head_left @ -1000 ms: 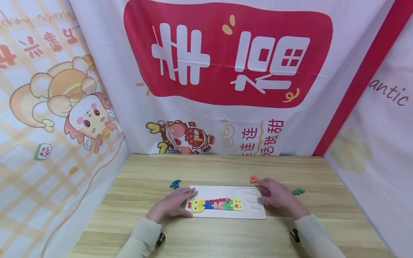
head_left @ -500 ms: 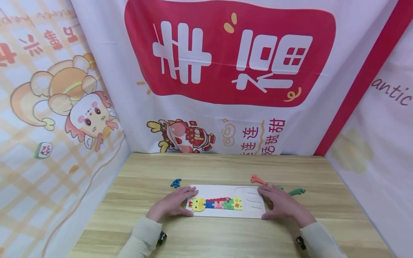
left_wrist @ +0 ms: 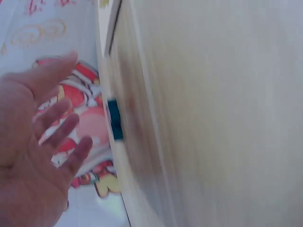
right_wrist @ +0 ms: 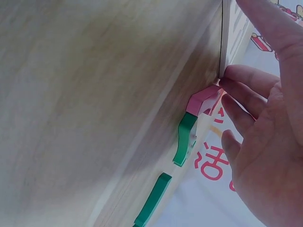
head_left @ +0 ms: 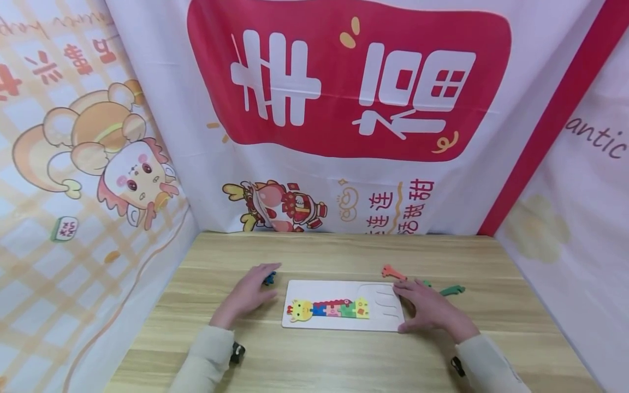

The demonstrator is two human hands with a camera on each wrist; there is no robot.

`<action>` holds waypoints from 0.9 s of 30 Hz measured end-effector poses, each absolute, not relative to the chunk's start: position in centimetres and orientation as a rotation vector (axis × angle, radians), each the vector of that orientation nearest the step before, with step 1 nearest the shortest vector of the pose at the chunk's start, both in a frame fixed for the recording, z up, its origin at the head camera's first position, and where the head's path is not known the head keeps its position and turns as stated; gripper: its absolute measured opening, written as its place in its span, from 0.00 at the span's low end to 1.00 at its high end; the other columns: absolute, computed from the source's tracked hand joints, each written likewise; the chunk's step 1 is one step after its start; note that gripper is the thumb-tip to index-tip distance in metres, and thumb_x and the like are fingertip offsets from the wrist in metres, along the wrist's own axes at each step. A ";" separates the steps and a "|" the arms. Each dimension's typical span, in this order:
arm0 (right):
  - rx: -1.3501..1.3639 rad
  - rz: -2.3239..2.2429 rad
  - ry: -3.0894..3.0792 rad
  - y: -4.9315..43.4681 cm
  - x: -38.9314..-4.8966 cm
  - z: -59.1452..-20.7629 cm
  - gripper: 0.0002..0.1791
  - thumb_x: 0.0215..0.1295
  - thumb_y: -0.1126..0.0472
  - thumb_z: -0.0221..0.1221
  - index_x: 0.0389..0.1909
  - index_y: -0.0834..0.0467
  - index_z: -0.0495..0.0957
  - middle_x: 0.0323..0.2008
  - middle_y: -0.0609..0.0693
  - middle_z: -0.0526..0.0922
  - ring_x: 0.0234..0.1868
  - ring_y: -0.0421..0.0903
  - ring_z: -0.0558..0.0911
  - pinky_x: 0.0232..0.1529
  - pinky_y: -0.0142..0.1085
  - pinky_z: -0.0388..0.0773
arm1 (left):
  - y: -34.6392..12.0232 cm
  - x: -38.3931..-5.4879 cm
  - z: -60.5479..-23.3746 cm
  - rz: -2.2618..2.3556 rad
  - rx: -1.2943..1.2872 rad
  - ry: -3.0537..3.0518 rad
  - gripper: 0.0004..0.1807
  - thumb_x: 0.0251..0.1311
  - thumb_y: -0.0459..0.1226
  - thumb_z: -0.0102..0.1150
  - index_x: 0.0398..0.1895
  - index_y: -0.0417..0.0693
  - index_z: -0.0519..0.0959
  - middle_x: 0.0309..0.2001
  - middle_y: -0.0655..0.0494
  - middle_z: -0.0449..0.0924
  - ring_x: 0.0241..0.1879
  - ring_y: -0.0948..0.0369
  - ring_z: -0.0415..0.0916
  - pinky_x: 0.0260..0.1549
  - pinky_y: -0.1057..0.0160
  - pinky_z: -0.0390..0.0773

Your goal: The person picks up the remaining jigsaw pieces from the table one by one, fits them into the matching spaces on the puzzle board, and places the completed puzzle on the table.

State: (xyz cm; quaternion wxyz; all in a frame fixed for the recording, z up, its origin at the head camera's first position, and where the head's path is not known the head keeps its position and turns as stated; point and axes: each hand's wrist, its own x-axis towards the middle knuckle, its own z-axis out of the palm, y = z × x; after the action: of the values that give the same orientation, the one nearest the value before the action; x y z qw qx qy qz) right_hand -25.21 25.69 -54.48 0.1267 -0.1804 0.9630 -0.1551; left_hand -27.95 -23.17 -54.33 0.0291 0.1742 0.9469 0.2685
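Observation:
A white puzzle board (head_left: 324, 287) lies flat, with a giraffe of joined pieces set in it: a yellow head (head_left: 301, 311), then blue, pink, green and yellow sections with a red strip above. My right hand (head_left: 428, 308) holds the board's right end, thumb at the near corner and fingers at the far one. In the right wrist view the fingertips touch the board's edge (right_wrist: 224, 42). My left hand (head_left: 245, 292), off the board, has its fingers spread near a small blue puzzle piece (head_left: 270, 279). The left wrist view shows nothing in this palm (left_wrist: 28, 161).
Beyond the board's far right corner lie an orange-pink piece (head_left: 392, 271) and a green piece (head_left: 453, 290). A second green piece (right_wrist: 184, 139) sits between them, partly hidden by my right hand in the head view. Printed cloth (head_left: 354, 196) hangs behind the wooden table (head_left: 314, 360).
My right hand has moved from beside the orange-pink piece onto the board's right end. My left hand has let go of the board's left end and shifted left and away toward the blue piece.

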 end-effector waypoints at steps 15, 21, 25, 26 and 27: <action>-0.536 -0.457 2.802 25.4 -25.0 -54.2 0.58 0.41 0.31 0.78 0.73 0.54 0.72 0.77 0.56 0.67 0.79 0.69 0.57 0.76 0.69 0.54 | -25.5 -28.9 -55.4 0.671 0.386 3.010 0.32 0.61 0.43 0.73 0.69 0.47 0.76 0.56 0.45 0.81 0.54 0.48 0.79 0.60 0.40 0.79; -0.534 -0.483 2.794 25.6 -25.0 -54.6 0.58 0.42 0.30 0.77 0.74 0.54 0.72 0.77 0.56 0.68 0.79 0.68 0.58 0.77 0.69 0.53 | -24.8 -29.2 -55.5 0.668 0.355 2.996 0.28 0.61 0.39 0.73 0.65 0.49 0.80 0.48 0.51 0.82 0.47 0.54 0.80 0.55 0.45 0.82; -0.541 -0.485 2.795 25.6 -25.1 -54.7 0.58 0.42 0.30 0.77 0.74 0.54 0.71 0.77 0.56 0.67 0.79 0.68 0.58 0.77 0.69 0.52 | -24.4 -29.5 -55.5 0.662 0.352 3.000 0.24 0.59 0.37 0.74 0.60 0.50 0.82 0.44 0.54 0.82 0.45 0.56 0.80 0.54 0.46 0.82; -0.544 -0.487 2.797 25.7 -25.1 -54.7 0.58 0.42 0.31 0.77 0.74 0.54 0.71 0.77 0.56 0.67 0.79 0.68 0.58 0.77 0.69 0.52 | -24.3 -29.6 -55.4 0.657 0.351 3.001 0.24 0.59 0.37 0.74 0.60 0.51 0.82 0.44 0.55 0.82 0.45 0.57 0.80 0.53 0.47 0.82; -0.543 -0.483 2.796 25.7 -25.1 -54.6 0.58 0.42 0.31 0.77 0.74 0.54 0.71 0.77 0.56 0.67 0.79 0.68 0.58 0.77 0.69 0.52 | -24.2 -29.7 -55.5 0.649 0.356 3.001 0.23 0.59 0.37 0.74 0.59 0.51 0.83 0.43 0.55 0.82 0.44 0.57 0.80 0.53 0.47 0.82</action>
State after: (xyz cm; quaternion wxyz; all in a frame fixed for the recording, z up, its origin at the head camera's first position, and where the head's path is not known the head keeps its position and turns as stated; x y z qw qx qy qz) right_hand -25.10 25.67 -54.64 0.1260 -0.1864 0.9602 -0.1658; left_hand -29.65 -24.17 -55.45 0.0254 0.1150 0.9706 0.2099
